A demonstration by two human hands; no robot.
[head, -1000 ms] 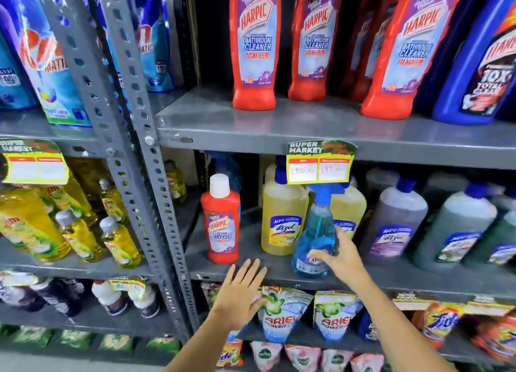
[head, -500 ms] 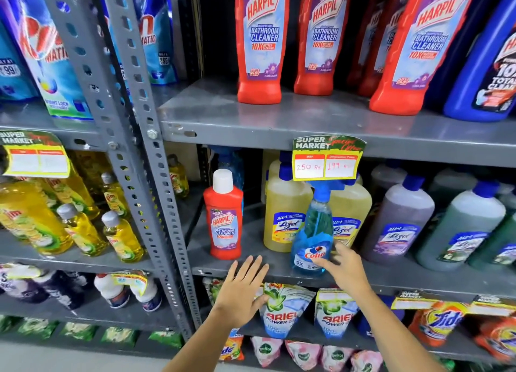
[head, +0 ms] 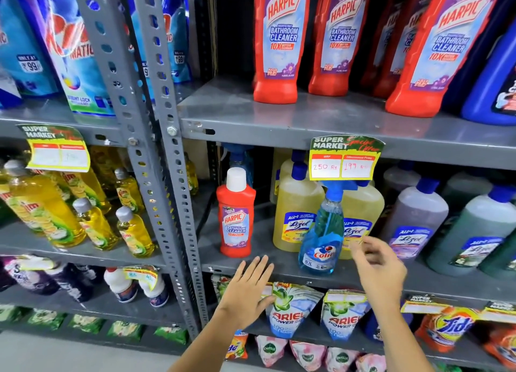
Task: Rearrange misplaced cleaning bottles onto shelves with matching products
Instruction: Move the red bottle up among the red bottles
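Observation:
A small red Harpic bottle (head: 236, 215) with a white cap stands upright at the left of the middle shelf (head: 251, 262). A blue Colin spray bottle (head: 322, 234) stands near that shelf's front edge, in front of yellow Lizol bottles (head: 296, 212). Large red Harpic bottles (head: 282, 42) line the upper shelf (head: 279, 120). My left hand (head: 248, 288) is flat with fingers spread, just below the small Harpic bottle, holding nothing. My right hand (head: 377, 265) hovers with fingers apart, just right of the spray bottle and off it.
A perforated grey upright (head: 164, 176) divides the racks. Yellow dish-liquid bottles (head: 92, 221) fill the left rack. Grey and green Lizol bottles (head: 418, 221) stand at right. Ariel pouches (head: 290, 310) hang below. A price tag (head: 344, 159) hangs from the upper shelf's edge.
My right hand has let go of the spray bottle, which stands on the shelf, and drawn back to the right. My left hand has barely moved.

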